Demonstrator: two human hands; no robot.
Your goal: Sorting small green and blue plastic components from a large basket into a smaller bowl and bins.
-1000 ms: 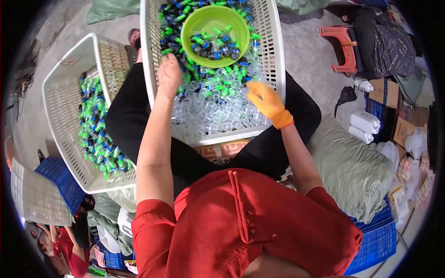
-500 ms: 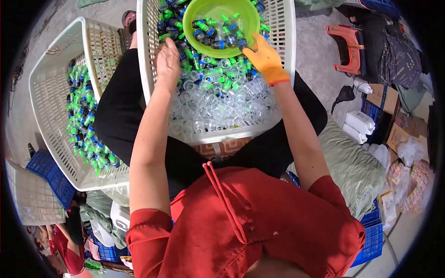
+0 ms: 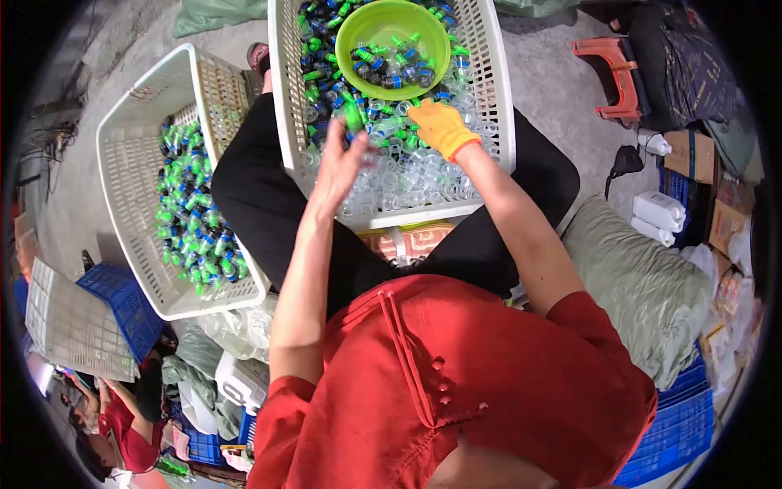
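A white slatted basket (image 3: 498,122) rests between my legs, holding small dark bottle-like pieces with green tips and blue bands (image 3: 320,81) and many clear plastic cups or caps (image 3: 399,181). Toward its far end sits a green bowl (image 3: 393,15) with more of the green-tipped pieces inside. My bare left hand (image 3: 339,167) is over the basket's left part, smeared by motion, with a blurred green piece (image 3: 352,114) at its fingertips; whether it is held is unclear. Below the bowl, my right hand (image 3: 444,130), in an orange glove, reaches among the pieces with curled fingers, its grasp hidden.
On the left stands a second white basket (image 3: 130,204) with green-tipped pieces. Blue crates (image 3: 122,297) lie behind it, near another person (image 3: 130,428). To the right are an orange stool (image 3: 607,77), white jugs (image 3: 658,213) and a large grey-green sack (image 3: 639,277).
My left hand has drawn back from the basket's left side toward the middle. My gloved right hand has left the bowl's rim and come down nearer the clear pieces. The view has shifted slightly.
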